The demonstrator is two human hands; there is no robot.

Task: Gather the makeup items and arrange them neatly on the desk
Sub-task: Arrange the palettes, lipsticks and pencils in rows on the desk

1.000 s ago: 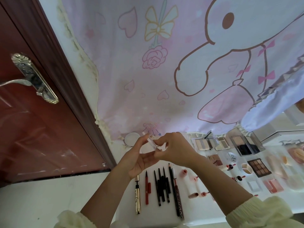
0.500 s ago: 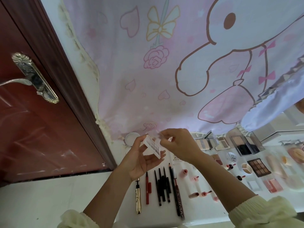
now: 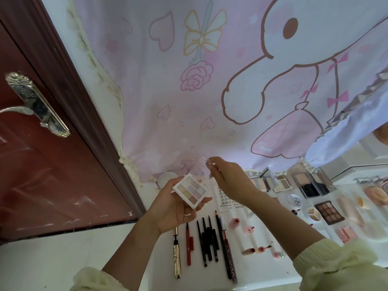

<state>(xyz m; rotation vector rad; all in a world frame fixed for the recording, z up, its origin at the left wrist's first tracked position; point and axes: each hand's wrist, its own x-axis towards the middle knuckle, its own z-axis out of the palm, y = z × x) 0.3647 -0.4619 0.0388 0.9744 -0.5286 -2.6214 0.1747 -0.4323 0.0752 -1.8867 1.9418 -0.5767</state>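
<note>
Just beyond the row of pencils (image 3: 206, 240) on the desk (image 3: 262, 269), the left hand (image 3: 174, 208) cradles the nine-pan palette (image 3: 191, 190), thumb and curled fingers gripping its edges. Farther back, the right hand (image 3: 231, 179) pinches the clear lid (image 3: 207, 171). Half a second ago the lid was against the palette. Now it is lifted off, so the palette can probably be laid open with the others.

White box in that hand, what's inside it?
Nine pale colour squares in three rows fill the white box, gripped by the left hand. The right hand pinches what looks like its clear lid. Its underside is hidden.
</note>
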